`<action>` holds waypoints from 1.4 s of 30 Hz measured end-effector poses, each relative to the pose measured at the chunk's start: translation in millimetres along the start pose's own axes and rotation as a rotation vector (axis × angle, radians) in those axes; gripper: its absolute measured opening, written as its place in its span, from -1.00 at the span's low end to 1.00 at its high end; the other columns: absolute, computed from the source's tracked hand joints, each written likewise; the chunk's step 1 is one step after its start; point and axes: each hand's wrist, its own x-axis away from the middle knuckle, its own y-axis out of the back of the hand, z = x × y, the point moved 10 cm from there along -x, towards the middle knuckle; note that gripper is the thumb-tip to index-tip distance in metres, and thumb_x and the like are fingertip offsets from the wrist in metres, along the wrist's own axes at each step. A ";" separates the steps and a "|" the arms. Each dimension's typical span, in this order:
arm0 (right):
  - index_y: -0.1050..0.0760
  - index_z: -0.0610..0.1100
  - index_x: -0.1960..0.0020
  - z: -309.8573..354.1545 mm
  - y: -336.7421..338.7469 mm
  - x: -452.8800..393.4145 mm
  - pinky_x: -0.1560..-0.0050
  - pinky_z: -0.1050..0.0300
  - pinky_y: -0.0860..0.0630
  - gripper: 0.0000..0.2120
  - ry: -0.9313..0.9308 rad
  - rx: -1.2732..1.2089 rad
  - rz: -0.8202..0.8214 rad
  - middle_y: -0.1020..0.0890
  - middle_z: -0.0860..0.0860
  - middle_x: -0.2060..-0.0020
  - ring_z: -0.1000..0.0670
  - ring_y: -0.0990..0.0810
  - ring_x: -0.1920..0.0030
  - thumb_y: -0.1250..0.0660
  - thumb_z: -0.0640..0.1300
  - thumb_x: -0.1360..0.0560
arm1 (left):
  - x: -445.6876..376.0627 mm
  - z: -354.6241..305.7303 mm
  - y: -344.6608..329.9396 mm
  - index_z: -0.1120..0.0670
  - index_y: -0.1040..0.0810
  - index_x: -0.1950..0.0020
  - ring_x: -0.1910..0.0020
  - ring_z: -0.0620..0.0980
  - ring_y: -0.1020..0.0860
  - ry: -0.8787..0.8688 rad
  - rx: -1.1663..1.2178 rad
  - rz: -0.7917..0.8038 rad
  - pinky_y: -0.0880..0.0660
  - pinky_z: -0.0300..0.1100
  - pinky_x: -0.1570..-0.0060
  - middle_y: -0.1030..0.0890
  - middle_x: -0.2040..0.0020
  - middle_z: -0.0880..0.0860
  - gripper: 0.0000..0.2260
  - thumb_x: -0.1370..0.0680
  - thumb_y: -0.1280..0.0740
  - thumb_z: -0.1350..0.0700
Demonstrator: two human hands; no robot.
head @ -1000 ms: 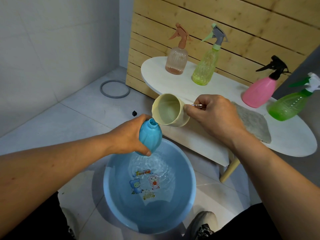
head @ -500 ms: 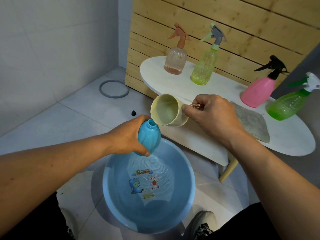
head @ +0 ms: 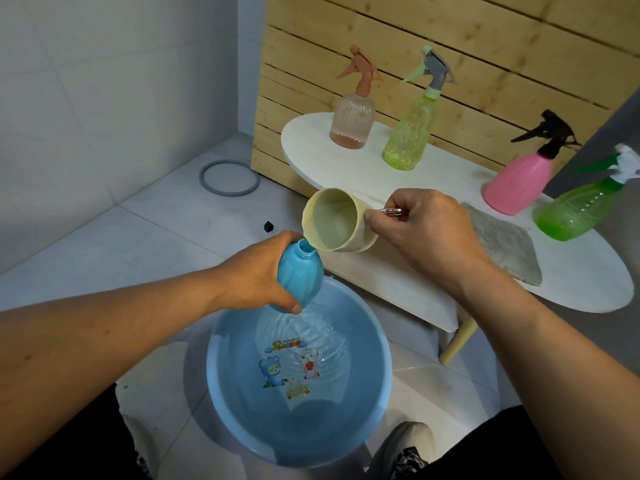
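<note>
Compared with 1 second ago, almost nothing has moved. Both hands keep the same places, and the water in the blue basin [head: 235, 393] shows rings as before. The left hand [head: 256, 271] holds the blue bottle [head: 301, 282], with the fingers curled around its round body. The bottle has no cap and leans with its open neck up and to the right, above the far edge of the basin. The right hand [head: 426, 226] holds the beige cup [head: 337, 221] by a thin metal handle [head: 391, 211]. The cup is tipped on its side and its lower lip is just at the bottle's mouth. Behind, on the white tabletop [head: 398, 178], stand 4 spray bottles, and a grey cloth [head: 502, 244] lies there.
</note>
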 end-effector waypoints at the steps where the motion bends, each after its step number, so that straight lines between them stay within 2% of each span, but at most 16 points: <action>1: -0.47 -0.10 0.34 0.0 -0.2 0.0 0.37 0.11 -0.26 -0.64 0.000 0.001 0.000 -0.49 0.04 0.46 0.06 -0.44 0.35 -0.39 0.12 -0.49 | 0.1 0.2 0.1 -0.20 -0.27 -0.43 -0.13 -0.19 -0.52 0.000 -0.001 0.000 -0.52 -0.31 0.06 -0.50 -0.20 -0.23 -0.09 -0.23 -0.70 -0.06; 7: -0.44 -0.07 0.37 0.0 -0.2 0.6 0.36 0.09 -0.25 -0.64 -0.003 -0.002 0.006 -0.47 0.05 0.47 0.06 -0.43 0.35 -0.39 0.11 -0.50 | 0.9 0.5 0.3 -0.19 -0.27 -0.44 -0.15 -0.17 -0.52 -0.001 -0.004 -0.003 -0.56 -0.23 -0.01 -0.50 -0.23 -0.21 -0.09 -0.22 -0.71 -0.05; 19: -0.43 -0.06 0.37 2.3 -0.7 1.1 0.35 0.08 -0.23 -0.63 0.016 0.013 0.003 -0.47 0.05 0.46 0.05 -0.44 0.34 -0.38 0.12 -0.50 | 1.3 0.3 -1.4 -0.19 -0.26 -0.44 -0.14 -0.18 -0.51 -0.004 -0.021 0.003 -0.53 -0.28 0.04 -0.49 -0.23 -0.22 -0.09 -0.23 -0.70 -0.06; 25: -0.39 -0.04 0.39 3.5 -0.2 1.7 0.35 0.07 -0.23 -0.61 0.025 0.011 -0.006 -0.46 0.05 0.45 0.04 -0.42 0.33 -0.37 0.13 -0.50 | 0.9 -0.3 -2.1 -0.19 -0.27 -0.44 -0.17 -0.16 -0.52 -0.004 -0.014 0.006 -0.57 -0.19 -0.04 -0.49 -0.24 -0.21 -0.09 -0.23 -0.70 -0.06; 34: -0.39 -0.05 0.38 6.3 0.7 2.6 0.34 0.06 -0.22 -0.62 0.038 0.018 -0.017 -0.47 0.04 0.43 -0.01 -0.43 0.30 -0.37 0.12 -0.50 | 1.1 -0.2 -2.6 -0.18 -0.27 -0.44 -0.14 -0.18 -0.51 -0.003 -0.012 0.004 -0.51 -0.30 0.04 -0.49 -0.24 -0.21 -0.09 -0.23 -0.71 -0.05; 42: -0.40 -0.06 0.37 6.8 0.0 1.9 0.32 0.04 -0.23 -0.62 0.057 0.036 -0.025 -0.48 0.03 0.41 -0.05 -0.44 0.29 -0.36 0.12 -0.50 | 1.0 0.8 -3.4 -0.20 -0.27 -0.42 -0.16 -0.16 -0.52 -0.004 -0.016 0.008 -0.58 -0.20 -0.04 -0.49 -0.23 -0.21 -0.10 -0.23 -0.70 -0.06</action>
